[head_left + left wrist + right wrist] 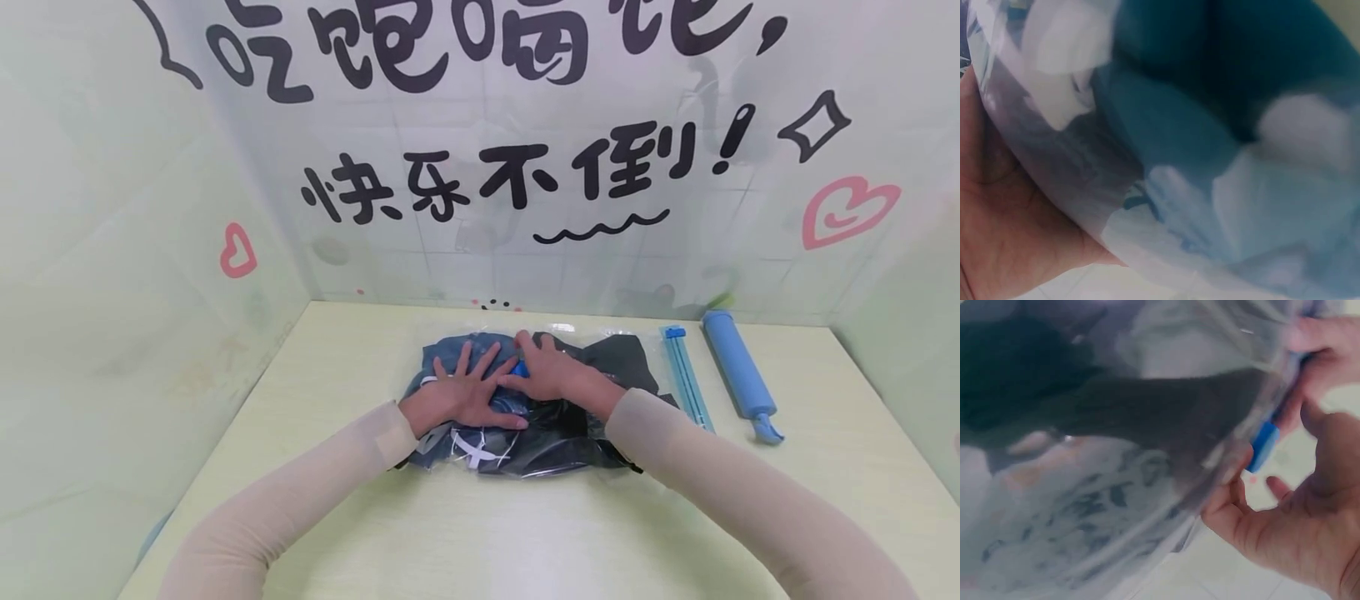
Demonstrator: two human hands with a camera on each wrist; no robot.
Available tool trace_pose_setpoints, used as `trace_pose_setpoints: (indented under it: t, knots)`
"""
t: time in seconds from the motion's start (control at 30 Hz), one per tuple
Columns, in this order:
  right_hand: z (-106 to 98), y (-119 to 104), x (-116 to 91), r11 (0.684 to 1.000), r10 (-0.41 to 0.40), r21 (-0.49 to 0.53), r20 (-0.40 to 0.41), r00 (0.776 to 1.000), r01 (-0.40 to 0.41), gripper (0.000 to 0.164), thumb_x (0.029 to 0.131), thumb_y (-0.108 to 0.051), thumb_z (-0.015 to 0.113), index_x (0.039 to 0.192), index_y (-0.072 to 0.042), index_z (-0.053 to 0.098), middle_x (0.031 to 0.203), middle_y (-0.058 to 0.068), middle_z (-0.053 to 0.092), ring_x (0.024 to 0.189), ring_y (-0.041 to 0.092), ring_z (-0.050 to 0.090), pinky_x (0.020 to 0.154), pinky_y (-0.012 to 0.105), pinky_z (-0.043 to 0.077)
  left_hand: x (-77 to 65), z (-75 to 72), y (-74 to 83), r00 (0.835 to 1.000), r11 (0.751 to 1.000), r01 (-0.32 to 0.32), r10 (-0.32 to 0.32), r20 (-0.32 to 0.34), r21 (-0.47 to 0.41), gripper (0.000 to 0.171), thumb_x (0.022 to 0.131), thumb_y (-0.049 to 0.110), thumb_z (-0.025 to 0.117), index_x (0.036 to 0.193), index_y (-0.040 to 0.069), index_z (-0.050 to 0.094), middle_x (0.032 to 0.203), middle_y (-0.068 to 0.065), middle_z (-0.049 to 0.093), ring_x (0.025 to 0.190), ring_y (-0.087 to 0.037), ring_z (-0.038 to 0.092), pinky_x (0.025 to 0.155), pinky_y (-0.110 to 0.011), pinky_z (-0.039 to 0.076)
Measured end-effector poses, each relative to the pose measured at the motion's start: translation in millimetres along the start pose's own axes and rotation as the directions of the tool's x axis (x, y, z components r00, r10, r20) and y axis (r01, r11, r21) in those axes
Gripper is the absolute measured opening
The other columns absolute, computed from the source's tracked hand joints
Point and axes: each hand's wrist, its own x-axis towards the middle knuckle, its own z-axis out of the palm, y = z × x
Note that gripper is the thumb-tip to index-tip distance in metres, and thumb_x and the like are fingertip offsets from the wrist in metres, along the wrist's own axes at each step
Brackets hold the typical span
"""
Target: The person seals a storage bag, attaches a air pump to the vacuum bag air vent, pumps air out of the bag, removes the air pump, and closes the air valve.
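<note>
A clear plastic storage bag (525, 468) lies flat on the table, packed with folded dark clothes (622, 358) and blue clothes (450, 348). My left hand (474, 398) presses on its left half with the fingers spread wide. Just right of it, my right hand (553, 371) rests on the middle of the bag, fingers lightly bent at a small blue valve cap (1264, 447). The hands almost meet there. In the left wrist view the bag's plastic (1210, 206) bulges close to the camera, with the left palm (1016, 237) along its edge.
The bag's right edge carries a light-blue zip strip (686, 379) with a blue slider (676, 332) at its far end. Right of that lies a blue hand pump (738, 367). A printed wall sheet (465, 250) stands behind the pale table (525, 533).
</note>
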Motion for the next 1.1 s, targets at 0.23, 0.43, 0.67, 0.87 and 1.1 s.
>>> trace_pose_setpoints:
  t: [0.23,0.43,0.67,0.87,1.1]
  knots:
    - [-2.3,-1.8,4.0,0.986,-0.002,-0.165,0.055,0.998,0.011,0.031,0.106,-0.023,0.058,0.131,-0.009,0.046,0.129,0.027,0.049,0.101,0.037,0.063,0.082,0.049,0.052,3.5,0.2,0.8,1.000,1.000,-0.011,0.011,0.007,-0.017,0.109,0.080,0.091,0.042,0.164,0.036,0.000,0.169,0.002,-0.014,0.150,-0.041,-0.014,0.107,-0.077,0.004]
    - [-18.0,16.2,-6.7,0.981,-0.184,-0.049,0.046,0.982,0.186,0.023,0.101,-0.008,0.062,0.121,-0.013,0.051,0.119,0.019,0.051,0.100,0.031,0.058,0.082,0.044,0.051,1.5,-1.5,0.8,1.000,1.000,-0.006,0.006,0.009,-0.017,0.110,0.079,0.092,0.042,0.163,0.039,-0.006,0.168,0.002,-0.017,0.150,-0.041,-0.015,0.108,-0.076,0.005]
    - [-39.0,80.2,-24.3,0.921,-0.356,0.095,-0.194,0.914,0.378,0.027,0.102,-0.006,0.059,0.129,-0.001,0.058,0.113,0.015,0.064,0.100,0.033,0.058,0.084,0.051,0.051,1.0,0.1,-0.8,0.999,0.999,-0.032,0.031,-0.029,-0.004,0.110,0.080,0.091,0.043,0.164,0.037,-0.002,0.169,-0.001,-0.012,0.150,-0.044,-0.010,0.105,-0.079,0.009]
    - [-67.7,147.7,-54.0,0.915,-0.074,0.342,-0.381,0.921,0.215,0.032,0.103,-0.009,0.062,0.124,0.011,0.049,0.108,0.027,0.062,0.083,0.037,0.069,0.067,0.041,0.057,-0.5,1.1,-1.8,0.999,0.999,-0.037,0.037,-0.027,-0.018,0.110,0.080,0.091,0.044,0.164,0.037,-0.004,0.169,0.000,-0.013,0.150,-0.044,-0.011,0.105,-0.079,0.008]
    - [-92.9,224.5,-95.1,0.964,0.191,0.249,-0.416,0.889,-0.091,0.052,0.103,-0.017,0.056,0.133,0.022,0.039,0.124,0.045,0.048,0.109,0.056,0.055,0.089,0.064,0.046,4.4,4.3,-4.7,1.000,0.999,-0.028,0.027,-0.006,-0.022,0.109,0.081,0.090,0.045,0.163,0.038,-0.006,0.168,0.001,-0.016,0.149,-0.042,-0.016,0.106,-0.078,0.003]
